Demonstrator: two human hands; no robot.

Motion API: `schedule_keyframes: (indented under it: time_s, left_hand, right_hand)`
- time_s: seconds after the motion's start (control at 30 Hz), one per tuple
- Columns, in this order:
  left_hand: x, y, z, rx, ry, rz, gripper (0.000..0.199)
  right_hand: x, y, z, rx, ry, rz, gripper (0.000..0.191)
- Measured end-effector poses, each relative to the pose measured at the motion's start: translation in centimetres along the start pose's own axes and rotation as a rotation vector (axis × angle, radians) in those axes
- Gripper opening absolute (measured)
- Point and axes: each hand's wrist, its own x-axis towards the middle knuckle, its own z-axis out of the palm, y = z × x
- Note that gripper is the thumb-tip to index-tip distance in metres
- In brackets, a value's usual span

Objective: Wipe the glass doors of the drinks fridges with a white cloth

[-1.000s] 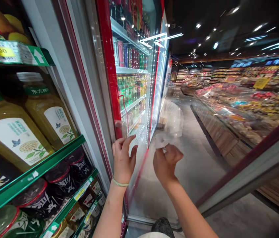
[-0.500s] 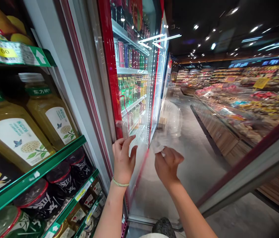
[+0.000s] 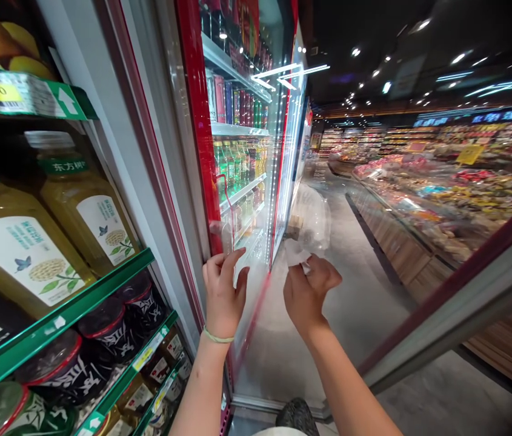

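My left hand [image 3: 223,293], with a pale green band at its wrist, is raised beside the door frame, its thumb and fingers apart and nothing seen between them. To its right, my right hand [image 3: 308,290] is closed on a crumpled white tissue [image 3: 297,253], which sticks out above the fingers. The tissue is against or just in front of the glass door [image 3: 274,339]; contact cannot be made out. Smeary haze and reflections show on the glass around both hands.
At left, cooler shelves [image 3: 114,287] hold large tea bottles [image 3: 28,254] and dark-capped bottles. Beyond the glass stands a red-framed drinks cooler [image 3: 242,151]. A long display of packaged goods [image 3: 455,181] runs along the right. A shoe [image 3: 298,416] shows at the bottom.
The view has shifted slightly to the right. My right hand and the tissue have moved a little on the glass side, and the tissue shows more clearly. My left hand keeps its pose.
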Motion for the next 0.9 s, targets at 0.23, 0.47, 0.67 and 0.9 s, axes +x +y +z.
schedule_keyframes:
  time_s: [0.23, 0.47, 0.67, 0.9]
  left_hand:
    - [-0.1, -0.4, -0.3, -0.052, 0.000, -0.012, 0.041]
    - [-0.3, -0.7, -0.4, -0.070, 0.026, -0.019, 0.043]
    - [-0.5, -0.6, -1.6, -0.152, 0.053, -0.081, 0.042]
    - [-0.8, -1.1, -2.6, -0.109, 0.161, -0.102, 0.039]
  right_hand:
    - [0.0, -1.1, 0.2, 0.065, -0.076, -0.117, 0.039]
    - [1.2, -1.9, 0.6, 0.036, -0.089, -0.090, 0.037]
    - [0.6, -2.4, 0.6, 0.031, -0.006, -0.064, 0.036]
    - [0.6, -3.7, 0.7, 0.099, -0.129, -0.166, 0.030]
